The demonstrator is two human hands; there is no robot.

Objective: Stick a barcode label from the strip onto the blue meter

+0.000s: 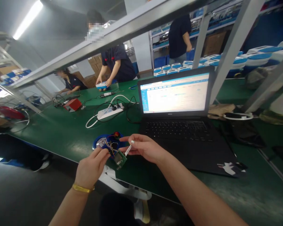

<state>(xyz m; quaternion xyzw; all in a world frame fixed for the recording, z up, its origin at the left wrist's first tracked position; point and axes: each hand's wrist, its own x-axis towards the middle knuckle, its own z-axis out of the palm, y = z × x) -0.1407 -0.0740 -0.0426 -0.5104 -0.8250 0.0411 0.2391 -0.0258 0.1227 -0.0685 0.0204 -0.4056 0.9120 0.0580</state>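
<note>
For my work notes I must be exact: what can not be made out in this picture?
In the head view:
Any print on the white strip in the right hand: too small and blurred.
Text on the laptop screen: too small.
Whether the left hand holds wires or circuit board: hidden by the hand itself.
Head of the co-worker standing at right: behind the grey beam.

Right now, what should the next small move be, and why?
Probably have the right hand lower the white strip onto the board: it pinches the strip close by the board's edge, and the left hand is at the opposite side, placed to steady things near the loose wires. Whether strip and board already touch, I can't tell.
</note>
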